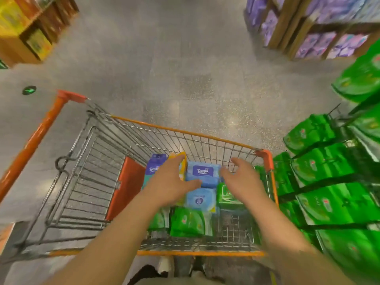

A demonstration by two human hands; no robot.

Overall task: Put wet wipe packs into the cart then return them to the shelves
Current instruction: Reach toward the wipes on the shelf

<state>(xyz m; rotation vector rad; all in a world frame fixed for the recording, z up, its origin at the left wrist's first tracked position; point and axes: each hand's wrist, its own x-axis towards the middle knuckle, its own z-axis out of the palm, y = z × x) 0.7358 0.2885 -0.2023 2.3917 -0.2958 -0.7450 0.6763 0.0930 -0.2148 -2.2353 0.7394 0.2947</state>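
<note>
Reaching down into the wire shopping cart [205, 138], both bare hands are over the packs near its far end. The left hand [171, 182] has its fingers spread and straight, resting against a yellow pack [183, 161] standing on edge, thumb extended toward the blue Tempo wet wipe pack [202, 174]; its grip is apart and holds nothing. The right hand [239, 177] is on the other side of that blue pack, fingers loosely spread, grip apart, empty; contact with the pack cannot be determined.

Cart contents: a second light blue pack [200, 199] lies just on the near side of the Tempo pack; a purple Tempo pack [155, 166] stands at the far left of the pile; green wet wipe packs [188, 223] lie toward the near edge, with another green pack [227, 195] under the right wrist. An orange flap [128, 186] stands inside the cart at left.

Shelves [329, 188] just beside the cart's right edge carry rows of green packs. The floor [185, 58] is grey speckled tile. Image is motion-blurred.
</note>
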